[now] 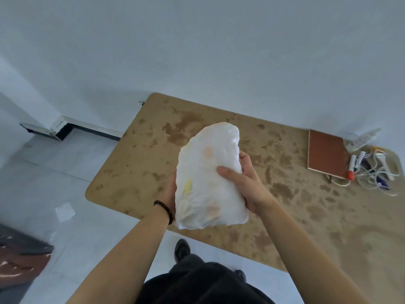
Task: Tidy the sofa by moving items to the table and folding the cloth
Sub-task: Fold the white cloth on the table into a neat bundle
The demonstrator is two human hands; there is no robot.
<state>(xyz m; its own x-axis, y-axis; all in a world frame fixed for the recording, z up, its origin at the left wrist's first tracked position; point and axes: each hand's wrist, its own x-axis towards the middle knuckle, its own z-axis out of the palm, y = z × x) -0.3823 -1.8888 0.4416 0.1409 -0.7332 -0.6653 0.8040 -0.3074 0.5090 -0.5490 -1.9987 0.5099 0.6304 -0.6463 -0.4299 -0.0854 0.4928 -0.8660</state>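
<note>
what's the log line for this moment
phase: cloth held above table | left hand: holds cloth's left side, fingers hidden | right hand: grips cloth's right side | on table: brown board, markers, cables

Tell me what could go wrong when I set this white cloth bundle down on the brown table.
1. The soft white cloth bundle, held at its sides by the left hand and right hand, may sag open when released.
2. The tan mottled tabletop bears dark brown blotches; if those are stains rather than pattern, they could mark the cloth.
3. The tangle of white cables at the table's right end could snag it if placed there.
</note>
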